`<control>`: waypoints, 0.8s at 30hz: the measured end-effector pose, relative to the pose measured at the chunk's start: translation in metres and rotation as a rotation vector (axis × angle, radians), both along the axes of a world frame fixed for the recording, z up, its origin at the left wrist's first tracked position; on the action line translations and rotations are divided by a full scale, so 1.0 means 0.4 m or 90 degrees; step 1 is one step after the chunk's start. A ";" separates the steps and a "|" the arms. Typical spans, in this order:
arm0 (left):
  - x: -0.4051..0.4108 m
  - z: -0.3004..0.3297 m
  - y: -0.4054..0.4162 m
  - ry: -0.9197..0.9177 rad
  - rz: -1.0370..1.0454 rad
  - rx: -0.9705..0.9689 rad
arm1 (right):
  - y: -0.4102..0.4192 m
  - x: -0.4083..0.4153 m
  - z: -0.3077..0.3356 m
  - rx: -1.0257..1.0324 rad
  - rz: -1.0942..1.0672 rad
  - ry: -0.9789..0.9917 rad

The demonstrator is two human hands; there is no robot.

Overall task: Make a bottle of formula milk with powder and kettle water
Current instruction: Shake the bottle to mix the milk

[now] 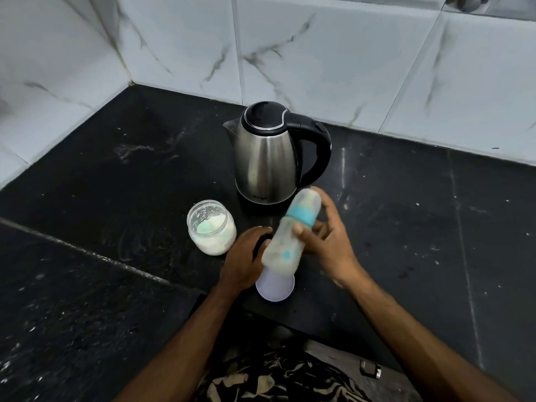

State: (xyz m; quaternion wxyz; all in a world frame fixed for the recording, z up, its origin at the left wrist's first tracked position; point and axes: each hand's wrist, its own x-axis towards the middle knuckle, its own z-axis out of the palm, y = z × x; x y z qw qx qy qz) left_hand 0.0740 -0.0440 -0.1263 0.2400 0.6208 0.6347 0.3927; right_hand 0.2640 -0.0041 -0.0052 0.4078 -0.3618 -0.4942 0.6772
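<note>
Seemingly capped and milky, the blurred teal-collared baby bottle [290,233] is gripped by the right hand [324,239], apparently for shaking; the left hand [246,256], at nine o'clock, is curled loosely, pinching nothing.

A single wide-angle camera worn on the person's head looks forward and steeply down onto the black stone table [116,198], close enough that both forearms reach in from the bottom edge. It faces a corner of white marble-veined wall tiles [319,53], whose lines bend toward the frame's edges.
</note>
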 end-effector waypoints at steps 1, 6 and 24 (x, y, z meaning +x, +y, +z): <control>0.006 0.003 -0.006 0.014 0.026 0.021 | 0.015 0.002 0.007 -0.027 -0.069 0.045; 0.015 0.013 -0.010 0.037 0.038 0.031 | 0.025 -0.008 0.005 -0.098 -0.142 0.134; 0.008 0.004 -0.007 0.005 0.022 -0.001 | 0.016 0.005 -0.005 -0.044 -0.017 0.025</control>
